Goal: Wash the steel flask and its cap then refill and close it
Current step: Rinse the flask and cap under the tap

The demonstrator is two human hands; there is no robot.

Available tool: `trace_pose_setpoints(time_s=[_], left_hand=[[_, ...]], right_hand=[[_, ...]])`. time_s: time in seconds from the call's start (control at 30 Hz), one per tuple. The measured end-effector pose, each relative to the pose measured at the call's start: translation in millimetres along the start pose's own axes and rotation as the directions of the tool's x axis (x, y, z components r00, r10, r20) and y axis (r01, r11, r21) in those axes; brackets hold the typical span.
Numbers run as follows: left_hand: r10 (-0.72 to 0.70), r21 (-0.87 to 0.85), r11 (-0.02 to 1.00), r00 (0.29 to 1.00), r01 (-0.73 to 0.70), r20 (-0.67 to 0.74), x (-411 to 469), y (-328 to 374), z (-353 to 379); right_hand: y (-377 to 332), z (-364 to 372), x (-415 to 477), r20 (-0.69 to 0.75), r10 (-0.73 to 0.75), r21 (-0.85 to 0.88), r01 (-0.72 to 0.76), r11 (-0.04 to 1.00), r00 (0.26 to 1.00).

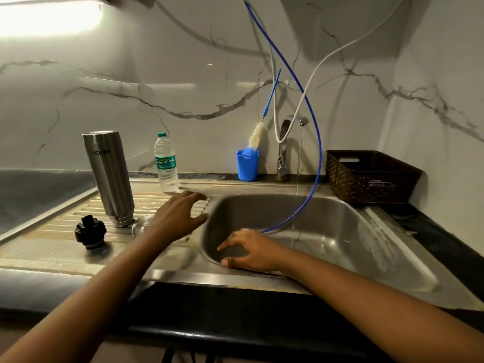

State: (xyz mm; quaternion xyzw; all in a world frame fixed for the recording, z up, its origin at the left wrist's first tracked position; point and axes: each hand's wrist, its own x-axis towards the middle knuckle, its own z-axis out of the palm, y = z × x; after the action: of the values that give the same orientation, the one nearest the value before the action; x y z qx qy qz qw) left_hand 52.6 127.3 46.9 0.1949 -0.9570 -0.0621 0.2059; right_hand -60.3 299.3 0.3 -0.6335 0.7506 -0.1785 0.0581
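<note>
A rounded, shiny object (141, 224) left of the sink (340, 231) is half hidden behind the left hand (180, 216) and cannot be identified. The hand itself is motion-blurred. It hovers over the ribbed drainer (65, 221) at the sink's left edge, fingers spread, holding nothing. The right hand (248, 250) rests on the sink's near rim, thumb on the steel, fingers loosely parted and empty. The steel flask (110, 179) stands mouth-down left of the sink, its black cap (90, 231) further left — both on the drainer. A thin stream falls from the tap (284, 145) behind the sink.
</note>
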Motion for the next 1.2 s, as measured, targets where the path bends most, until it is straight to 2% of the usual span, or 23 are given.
trace_pose_setpoints(time_s=[0.17,0.3,0.47,0.6,0.7,0.8,0.83,0.9,0.97,1.03,1.1,1.13,1.2], left_hand=[[-0.067,0.132,0.991,0.949,0.027,0.307,61,31,42],[-0.178,0.192,0.975,0.912,0.112,0.369,76,29,77],[-0.209,0.251,0.963,0.851,0.094,0.482,78,12,90],[-0.235,0.298,0.951,0.813,0.08,0.532,82,11,92],[-0.239,0.307,0.949,0.804,0.075,0.544,83,12,92],[-0.239,0.313,0.947,0.805,0.071,0.542,84,11,93],[-0.236,0.314,0.947,0.809,0.067,0.539,83,11,93],[-0.226,0.306,0.95,0.821,0.066,0.524,81,11,91],[-0.193,0.278,0.958,0.859,0.062,0.474,80,14,90],[-0.135,0.19,0.979,0.925,0.07,0.356,82,20,89],[-0.048,0.069,0.997,0.983,0.036,0.175,84,25,84],[0.002,-0.02,1.0,0.997,-0.001,0.073,84,28,79],[0.093,-0.145,0.985,0.995,-0.095,-0.022,83,34,74]], right_hand=[[25,-15,7,-0.119,0.202,-0.242,-0.226,0.944,0.972],[66,-33,30,-0.219,0.317,-0.397,-0.381,0.835,0.923],[128,-53,91,-0.304,0.4,-0.59,-0.5,0.634,0.865],[164,-70,131,-0.336,0.441,-0.755,-0.518,0.402,0.832],[187,-85,142,-0.383,0.504,-0.812,-0.542,0.215,0.774],[199,-91,140,-0.384,0.547,-0.841,-0.527,0.125,0.744],[199,-92,141,-0.392,0.552,-0.833,-0.538,0.127,0.736],[191,-94,143,-0.424,0.563,-0.763,-0.614,0.2,0.71],[170,-97,140,-0.413,0.565,-0.653,-0.665,0.364,0.714],[150,-95,126,-0.401,0.452,-0.571,-0.604,0.556,0.796],[130,-87,98,-0.402,0.337,-0.489,-0.51,0.707,0.852],[121,-84,83,-0.398,0.316,-0.431,-0.479,0.764,0.861],[106,-81,51,-0.355,0.303,-0.294,-0.414,0.861,0.884]])
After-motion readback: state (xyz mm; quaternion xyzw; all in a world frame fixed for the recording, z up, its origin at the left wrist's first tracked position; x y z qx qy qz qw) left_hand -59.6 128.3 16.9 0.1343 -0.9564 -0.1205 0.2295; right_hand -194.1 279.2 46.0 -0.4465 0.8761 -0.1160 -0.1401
